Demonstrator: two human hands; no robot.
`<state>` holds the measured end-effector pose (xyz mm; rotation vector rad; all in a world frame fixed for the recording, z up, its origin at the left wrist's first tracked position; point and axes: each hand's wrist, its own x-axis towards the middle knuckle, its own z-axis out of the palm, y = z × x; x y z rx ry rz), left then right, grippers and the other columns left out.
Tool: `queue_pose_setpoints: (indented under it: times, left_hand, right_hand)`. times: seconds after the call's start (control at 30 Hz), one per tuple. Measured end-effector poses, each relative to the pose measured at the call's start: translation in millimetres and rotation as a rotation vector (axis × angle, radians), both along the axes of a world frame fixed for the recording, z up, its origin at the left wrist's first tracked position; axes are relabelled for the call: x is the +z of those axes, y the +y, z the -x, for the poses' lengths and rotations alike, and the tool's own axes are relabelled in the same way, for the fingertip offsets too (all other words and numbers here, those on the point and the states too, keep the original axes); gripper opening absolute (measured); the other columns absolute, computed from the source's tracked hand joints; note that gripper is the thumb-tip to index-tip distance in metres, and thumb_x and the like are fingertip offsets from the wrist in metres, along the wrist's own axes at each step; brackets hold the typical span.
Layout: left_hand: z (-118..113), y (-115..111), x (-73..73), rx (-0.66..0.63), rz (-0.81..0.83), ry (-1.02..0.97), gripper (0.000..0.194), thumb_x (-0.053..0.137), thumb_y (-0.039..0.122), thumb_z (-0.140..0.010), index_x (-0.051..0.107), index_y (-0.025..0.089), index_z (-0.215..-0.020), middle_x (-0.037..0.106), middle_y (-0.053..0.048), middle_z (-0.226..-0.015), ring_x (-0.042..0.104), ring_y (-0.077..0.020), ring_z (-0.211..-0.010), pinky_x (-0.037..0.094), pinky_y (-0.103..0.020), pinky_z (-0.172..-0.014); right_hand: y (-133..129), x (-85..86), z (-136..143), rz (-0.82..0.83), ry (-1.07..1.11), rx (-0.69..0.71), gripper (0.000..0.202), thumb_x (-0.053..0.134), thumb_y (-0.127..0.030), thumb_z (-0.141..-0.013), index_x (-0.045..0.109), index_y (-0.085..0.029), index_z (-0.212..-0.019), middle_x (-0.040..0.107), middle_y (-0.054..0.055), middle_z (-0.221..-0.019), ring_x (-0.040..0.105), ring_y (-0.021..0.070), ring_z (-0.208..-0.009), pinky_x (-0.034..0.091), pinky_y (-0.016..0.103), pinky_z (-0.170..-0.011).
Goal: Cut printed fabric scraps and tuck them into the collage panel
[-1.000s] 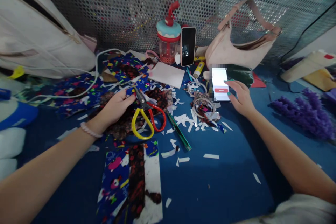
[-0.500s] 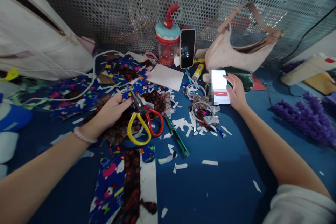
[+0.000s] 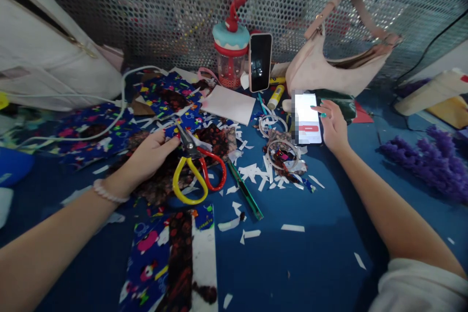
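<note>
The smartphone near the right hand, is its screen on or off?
On: the smartphone beside the right hand glows white, with a red bar low on its screen.

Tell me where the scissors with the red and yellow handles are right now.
In the head view, the scissors are left of centre, just right of the left hand, with the green tool to the right of their handles.

Head-worn camera: positioned above the tabletop [image 3: 321,243], on the near side of the scissors [image 3: 189,146], facing forward and down. Coverage extends past the scissors to the perforated panel [image 3: 164,9].
</note>
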<state>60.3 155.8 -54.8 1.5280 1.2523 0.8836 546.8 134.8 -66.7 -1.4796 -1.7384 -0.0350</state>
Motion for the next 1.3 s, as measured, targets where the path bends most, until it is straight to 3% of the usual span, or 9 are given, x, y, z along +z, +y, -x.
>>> queue_pose_setpoints:
  times: [0.17,0.4,0.53,0.67,0.8,0.87,1.07,1.3]
  left_hand:
    - [0,0,2.5,0.009,0.001,-0.001,0.033,0.064,0.051,-0.069,0.066,0.022,-0.085,0.077,-0.004,-0.097,0.07,-0.0244,-0.097,0.051,-0.039,-0.104]
    - [-1,0,0.8,0.013,-0.007,0.005,0.033,0.065,0.052,-0.068,0.067,0.022,-0.083,0.077,-0.004,-0.094,0.07,-0.0237,-0.094,0.054,-0.036,-0.099]
    - [0,0,1.8,-0.002,-0.008,0.002,0.034,0.065,0.052,-0.071,0.068,0.021,-0.087,0.077,-0.004,-0.096,0.07,-0.0232,-0.095,0.053,-0.036,-0.101]
    - [0,-1,4.3,-0.016,-0.005,0.004,0.031,0.067,0.049,-0.071,0.067,0.022,-0.085,0.076,-0.003,-0.092,0.068,-0.0237,-0.093,0.052,-0.038,-0.102]
    - [-2,-2,6.3,-0.014,-0.019,-0.002,0.027,0.066,0.049,-0.07,0.063,0.023,-0.078,0.071,0.001,-0.079,0.065,-0.0221,-0.089,0.051,-0.036,-0.102]
    - [-2,-2,6.4,-0.015,-0.019,0.0,0.025,0.065,0.047,-0.07,0.061,0.023,-0.076,0.068,0.001,-0.076,0.063,-0.0203,-0.084,0.052,-0.035,-0.098]
    - [-1,0,3.4,0.0,-0.009,0.017,0.026,0.062,0.047,-0.069,0.055,0.022,-0.074,0.067,0.001,-0.075,0.059,-0.0175,-0.076,0.053,-0.031,-0.083]
    - [-4,0,3.7,-0.05,-0.052,0.005,0.027,0.058,0.047,-0.075,0.063,0.021,-0.082,0.072,-0.001,-0.088,0.064,-0.0198,-0.087,0.051,-0.036,-0.098]
  right_hand:
    - [6,-5.0,-3,0.005,0.082,0.066,0.055,0.041,-0.064,-0.098,0.047,-0.028,-0.139,0.069,0.01,-0.129,0.057,0.0316,-0.131,0.039,0.061,-0.112]
    - [1,0.0,3,-0.008,0.048,0.037,0.058,0.038,-0.065,-0.099,0.046,-0.027,-0.141,0.069,0.011,-0.13,0.055,0.0313,-0.134,0.035,0.062,-0.115]
    - [-5,8.3,8,-0.005,0.029,0.011,0.055,0.035,-0.063,-0.101,0.056,-0.026,-0.134,0.071,0.01,-0.125,0.063,0.0301,-0.123,0.044,0.056,-0.109]
    - [-6,10.4,10,0.005,-0.022,-0.018,0.05,0.033,-0.059,-0.102,0.067,-0.027,-0.12,0.07,0.009,-0.127,0.062,0.03,-0.124,0.045,0.054,-0.109]
    - [-2,4.8,5,-0.019,0.06,0.019,0.044,0.041,-0.048,-0.1,0.054,-0.026,-0.136,0.07,0.012,-0.125,0.062,0.0301,-0.125,0.046,0.057,-0.109]
    - [1,1.8,0,-0.016,0.041,-0.02,0.044,0.049,-0.043,-0.096,0.051,-0.027,-0.137,0.065,0.013,-0.134,0.06,0.0314,-0.128,0.048,0.058,-0.106]
    - [8,-3.1,-14,0.034,-0.001,-0.099,0.058,0.061,-0.037,-0.084,0.046,-0.028,-0.139,0.051,0.014,-0.148,0.053,0.0359,-0.134,0.048,0.061,-0.102]
    - [11,-4.8,-20,0.055,-0.029,-0.034,0.059,0.064,-0.045,-0.084,0.048,-0.028,-0.138,0.047,0.015,-0.151,0.041,0.0414,-0.142,0.042,0.066,-0.106]
